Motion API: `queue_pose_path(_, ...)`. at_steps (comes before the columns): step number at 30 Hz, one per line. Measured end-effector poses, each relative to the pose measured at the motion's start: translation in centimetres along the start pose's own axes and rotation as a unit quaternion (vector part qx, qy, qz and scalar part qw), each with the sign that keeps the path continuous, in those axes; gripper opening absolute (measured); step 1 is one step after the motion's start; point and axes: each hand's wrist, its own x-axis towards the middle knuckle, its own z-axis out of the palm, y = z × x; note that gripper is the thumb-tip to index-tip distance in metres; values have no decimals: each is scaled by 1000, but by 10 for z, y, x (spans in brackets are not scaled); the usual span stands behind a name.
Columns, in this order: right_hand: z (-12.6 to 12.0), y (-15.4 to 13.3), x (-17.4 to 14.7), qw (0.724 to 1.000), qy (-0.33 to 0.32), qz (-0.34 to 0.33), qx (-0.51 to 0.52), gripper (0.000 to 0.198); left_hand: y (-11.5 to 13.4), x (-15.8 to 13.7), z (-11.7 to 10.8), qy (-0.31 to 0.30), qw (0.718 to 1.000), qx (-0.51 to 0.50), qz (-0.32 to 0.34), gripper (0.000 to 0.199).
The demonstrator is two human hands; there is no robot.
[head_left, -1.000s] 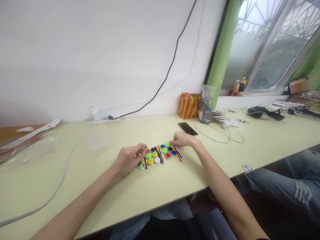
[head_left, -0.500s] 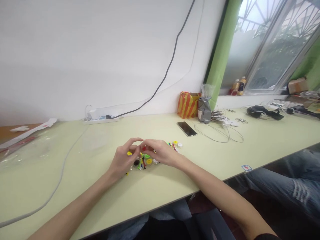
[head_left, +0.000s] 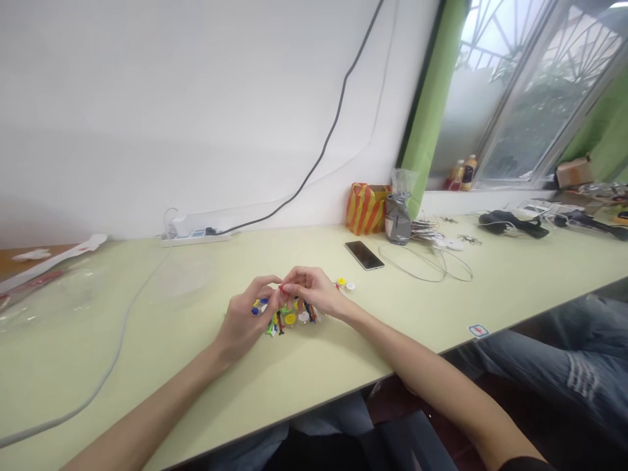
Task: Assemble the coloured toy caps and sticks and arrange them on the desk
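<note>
My left hand (head_left: 249,316) and my right hand (head_left: 314,289) meet over a cluster of small coloured plastic parts. Between their fingertips is a small red plastic piece (head_left: 283,288), pinched from both sides; its exact shape is too small to make out. Beneath the fingers lie a yellow round piece (head_left: 290,319), a white round piece (head_left: 303,317) and several thin sticks in green, black and blue. Blue pieces (head_left: 256,309) show beside my left fingers. Past my right wrist sit another yellow disc (head_left: 342,282) and a white disc (head_left: 350,287). My hands hide part of the cluster.
A phone (head_left: 364,255) lies beyond my right hand, near a looped thin cable (head_left: 417,277). Behind stand a striped bag (head_left: 366,209) and a grey pouch (head_left: 398,219). A power strip (head_left: 195,238) sits by the wall; a grey cable (head_left: 120,340) crosses the left side.
My right hand has turned and its fingers have lifted slightly, so the red piece shows between both hands. More of the parts below are uncovered. The view has shifted a little.
</note>
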Motion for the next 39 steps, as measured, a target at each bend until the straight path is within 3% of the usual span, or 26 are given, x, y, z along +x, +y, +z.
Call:
queue_pose_path(3,-8,-7,-1,993,37,-39,-102,29,-2,0,0,-24,1000,3,21,21)
queue_pose_path(6,-28,-19,-2,940,107,-79,-313,14,-3,1,-2,-28,997,38,54,24)
queue_pose_path(7,-37,-25,-4,909,121,-70,-392,12,-4,1,-3,-27,996,54,68,24)
queue_pose_path(10,-72,-44,-20,821,80,18,-565,14,-6,0,-4,-30,991,80,103,26)
queue_pose_path(12,-95,-56,-39,801,23,92,-591,12,-7,0,-3,-41,989,82,116,28)
queue_pose_path(15,-122,-65,-68,811,-66,211,-542,10,-10,-2,-1,-59,987,83,126,30)
queue_pose_path(18,-133,-58,-86,819,-95,264,-500,9,-11,-2,1,-72,986,85,126,31)
queue_pose_path(26,-135,-39,-70,880,-99,206,-417,13,-13,-1,0,-85,988,77,101,31)
queue_pose_path(31,-146,-29,-45,867,-34,258,-425,13,-13,0,-1,-83,987,82,108,30)
queue_pose_path(39,-144,-13,-32,898,-72,266,-344,17,-12,1,0,-85,985,87,122,32)
